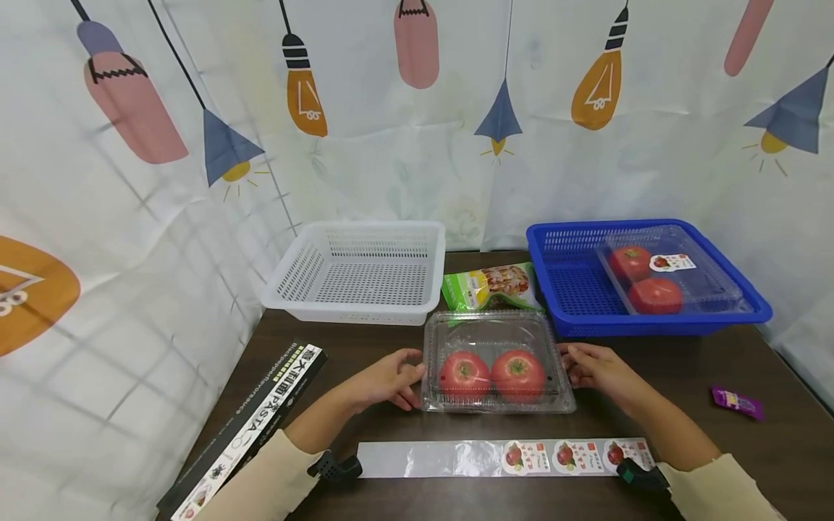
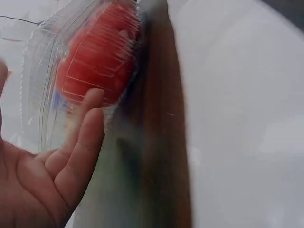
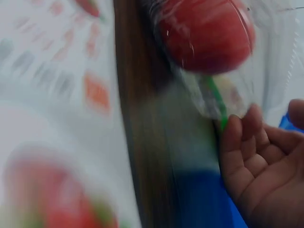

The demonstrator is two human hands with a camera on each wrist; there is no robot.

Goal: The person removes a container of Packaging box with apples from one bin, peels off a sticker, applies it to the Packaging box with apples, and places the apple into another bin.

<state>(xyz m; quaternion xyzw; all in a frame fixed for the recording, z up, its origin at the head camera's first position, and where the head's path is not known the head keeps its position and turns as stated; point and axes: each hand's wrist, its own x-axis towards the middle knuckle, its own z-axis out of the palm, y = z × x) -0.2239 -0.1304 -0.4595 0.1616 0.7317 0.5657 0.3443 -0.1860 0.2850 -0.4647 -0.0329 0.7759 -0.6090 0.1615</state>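
Note:
A clear plastic clamshell box (image 1: 498, 329) with two red tomatoes, one of them a tomato (image 1: 518, 375) on the right side, lies lid-up on the dark table. At its left edge is my left hand (image 1: 393, 378), fingertips right by the wall; in the left wrist view the fingers (image 2: 90, 137) stretch out beside the box, thumb apart. My right hand (image 1: 598, 367) is at the opposite edge, its fingers (image 3: 232, 142) loosely bent near the wall in the right wrist view. Closer to me lies a backing strip (image 1: 430, 459) with several tomato stickers (image 1: 576, 457) at its right part.
Behind the box are a white basket (image 1: 365, 315), a green food packet (image 1: 491, 284) and a blue basket (image 1: 658, 325) holding another labelled tomato box (image 1: 700, 278). A long black pasta box (image 1: 260, 412) lies at left. A small purple packet (image 1: 737, 403) is at right.

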